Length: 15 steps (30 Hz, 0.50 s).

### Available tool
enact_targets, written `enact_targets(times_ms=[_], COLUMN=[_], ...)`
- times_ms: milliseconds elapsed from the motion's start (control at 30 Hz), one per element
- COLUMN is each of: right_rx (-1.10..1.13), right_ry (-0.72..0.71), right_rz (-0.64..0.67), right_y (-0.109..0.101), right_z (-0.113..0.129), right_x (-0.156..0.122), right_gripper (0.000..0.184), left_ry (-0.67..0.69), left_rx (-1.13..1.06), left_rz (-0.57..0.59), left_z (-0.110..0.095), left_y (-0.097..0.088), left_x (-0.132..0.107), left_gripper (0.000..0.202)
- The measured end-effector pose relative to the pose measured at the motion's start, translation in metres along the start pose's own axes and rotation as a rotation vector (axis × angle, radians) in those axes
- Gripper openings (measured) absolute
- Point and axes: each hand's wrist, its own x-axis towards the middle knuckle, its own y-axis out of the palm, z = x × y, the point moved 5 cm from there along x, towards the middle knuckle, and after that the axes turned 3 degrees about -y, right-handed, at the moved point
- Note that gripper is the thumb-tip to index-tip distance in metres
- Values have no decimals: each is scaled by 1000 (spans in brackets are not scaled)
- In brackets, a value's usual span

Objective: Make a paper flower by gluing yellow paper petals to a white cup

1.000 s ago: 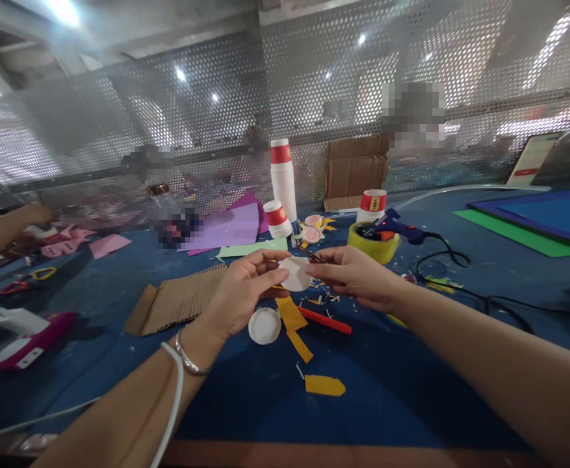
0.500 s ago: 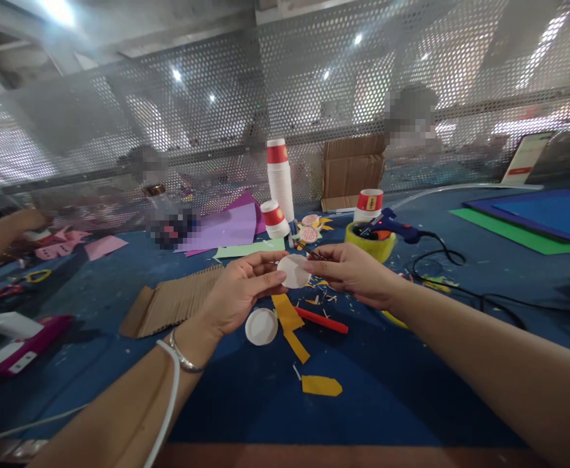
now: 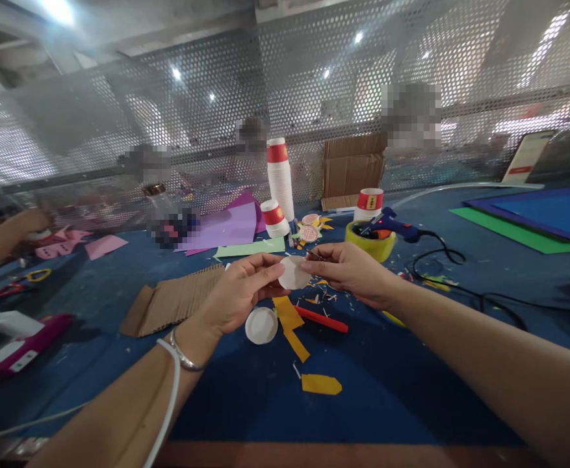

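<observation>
A small white paper disc is held up between my two hands over the table. My left hand is closed on its left edge, thumb in front and fingers behind. At the disc's right edge, my right hand pinches it with thumb and fingers. A thin dark tool also shows at the right fingertips, but its kind is mostly hidden. Below the disc lie a round white cup bottom, cut yellow paper strips and a red pen-like stick. Nearer me is a pointed yellow paper piece.
Stacked paper cups stand at the back beside a short cup stack. A blue glue gun rests on a yellow tape roll, its black cord trailing right. Corrugated cardboard lies left. A co-worker's arm reaches in at far left.
My hands and the disc stay almost in place. The disc has tilted slightly, and less of the dark tool shows at my right fingertips.
</observation>
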Motion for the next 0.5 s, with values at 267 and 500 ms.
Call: enact_targets(times_ms=[267,500], right_rx=[-17,-23], right_ry=[-53,-82], right_rz=[-40,-96], right_y=[-1,-2], right_z=[3,3], right_x=[-2,0], right_gripper=[40,43], left_ry=[13,65], left_rx=[-44,-97], left_rz=[-37,-59], left_z=[-3,-10], left_y=[-3,-10], left_x=[-1,0], left_gripper=[21,22])
